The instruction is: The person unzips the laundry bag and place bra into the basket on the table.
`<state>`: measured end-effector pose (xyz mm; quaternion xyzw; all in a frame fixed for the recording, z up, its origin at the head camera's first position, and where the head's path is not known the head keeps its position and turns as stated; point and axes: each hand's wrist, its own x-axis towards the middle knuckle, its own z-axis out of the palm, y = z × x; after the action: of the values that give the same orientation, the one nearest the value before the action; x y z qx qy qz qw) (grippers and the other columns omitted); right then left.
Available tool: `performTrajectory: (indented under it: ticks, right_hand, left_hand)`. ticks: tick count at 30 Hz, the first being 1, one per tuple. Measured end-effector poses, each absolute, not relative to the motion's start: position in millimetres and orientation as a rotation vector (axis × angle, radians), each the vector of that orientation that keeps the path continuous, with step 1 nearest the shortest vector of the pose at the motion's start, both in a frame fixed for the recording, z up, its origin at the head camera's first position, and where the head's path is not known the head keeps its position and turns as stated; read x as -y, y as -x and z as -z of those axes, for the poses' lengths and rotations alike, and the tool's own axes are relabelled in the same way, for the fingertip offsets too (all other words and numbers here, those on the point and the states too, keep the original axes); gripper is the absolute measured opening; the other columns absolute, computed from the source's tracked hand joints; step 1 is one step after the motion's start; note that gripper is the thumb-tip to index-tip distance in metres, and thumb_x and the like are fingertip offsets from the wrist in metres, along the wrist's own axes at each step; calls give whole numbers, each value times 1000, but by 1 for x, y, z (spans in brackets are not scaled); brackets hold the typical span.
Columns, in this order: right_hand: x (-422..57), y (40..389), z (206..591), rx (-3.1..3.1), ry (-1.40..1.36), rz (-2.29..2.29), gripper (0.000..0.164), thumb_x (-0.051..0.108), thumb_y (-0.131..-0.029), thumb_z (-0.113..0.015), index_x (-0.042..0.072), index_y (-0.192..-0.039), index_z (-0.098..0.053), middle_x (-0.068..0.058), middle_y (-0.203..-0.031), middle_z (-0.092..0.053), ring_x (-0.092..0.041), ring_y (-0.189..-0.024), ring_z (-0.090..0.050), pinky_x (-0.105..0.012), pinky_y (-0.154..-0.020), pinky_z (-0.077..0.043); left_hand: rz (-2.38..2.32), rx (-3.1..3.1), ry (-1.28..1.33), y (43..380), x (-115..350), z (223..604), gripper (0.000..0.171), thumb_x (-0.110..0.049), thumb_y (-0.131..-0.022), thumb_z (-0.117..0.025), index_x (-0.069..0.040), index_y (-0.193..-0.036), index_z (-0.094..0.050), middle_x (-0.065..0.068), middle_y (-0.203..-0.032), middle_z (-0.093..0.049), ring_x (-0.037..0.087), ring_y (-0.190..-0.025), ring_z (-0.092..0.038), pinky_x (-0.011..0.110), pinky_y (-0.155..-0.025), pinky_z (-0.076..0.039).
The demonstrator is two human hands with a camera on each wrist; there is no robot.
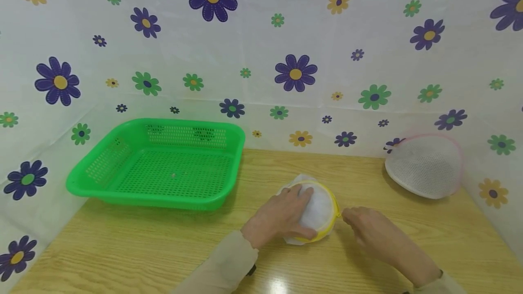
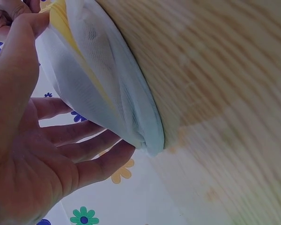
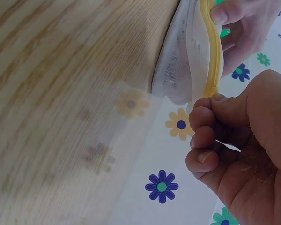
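A small round white mesh laundry bag [image 1: 319, 210] with a yellow zipper [image 3: 214, 51] around its edge lies on the wooden table. My left hand [image 1: 286, 212] rests over its left part, fingers spread across the mesh. In the left wrist view those fingers [image 2: 91, 140] reach along the bag's side, with the thumb on the yellow edge. On the bag's right, my right hand [image 1: 373, 232] pinches the zipper pull between thumb and index finger, the other fingers curled in. The fingertips [image 3: 218, 97] cover most of the pull.
A green plastic basket [image 1: 234, 171] with perforated sides stands at the back left. Another white mesh bag [image 1: 425, 164], trimmed in pink, leans at the back right against the flower-patterned sheet [image 1: 257, 40]. The sheet surrounds the wooden table [image 1: 135, 248] behind and at both sides.
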<state>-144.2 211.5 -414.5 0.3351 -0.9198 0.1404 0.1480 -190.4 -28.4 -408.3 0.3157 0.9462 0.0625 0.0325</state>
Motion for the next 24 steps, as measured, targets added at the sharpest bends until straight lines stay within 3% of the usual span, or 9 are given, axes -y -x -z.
performTrajectory:
  ticks: [5,12,24]
  right_hand:
    - [-212,144,416,2637,-972,-379,37,-14,-70,-65,17,-72,-44,14,-65,-35,0,-62,-32,-21,-54,-33]
    - [-211,142,415,2657,-959,-399,36,-13,-76,-64,17,-72,-45,14,-65,-33,0,-62,-30,-20,-55,-31]
    - [-211,142,417,2673,-954,-338,35,-12,-74,-65,17,-73,-46,13,-64,-37,-1,-61,-32,-22,-54,-32]
  left_hand:
    - [-182,-2926,-993,191,28,409,95,-65,-82,-72,-12,-154,-42,15,-149,-51,31,-123,-61,42,-101,-55]
    - [-193,-2924,-977,189,27,408,94,-64,-82,-72,-11,-154,-42,15,-149,-51,31,-123,-61,43,-100,-55]
    - [-184,-2939,-924,188,25,408,94,-65,-81,-72,-13,-154,-42,13,-147,-52,25,-117,-60,40,-92,-58]
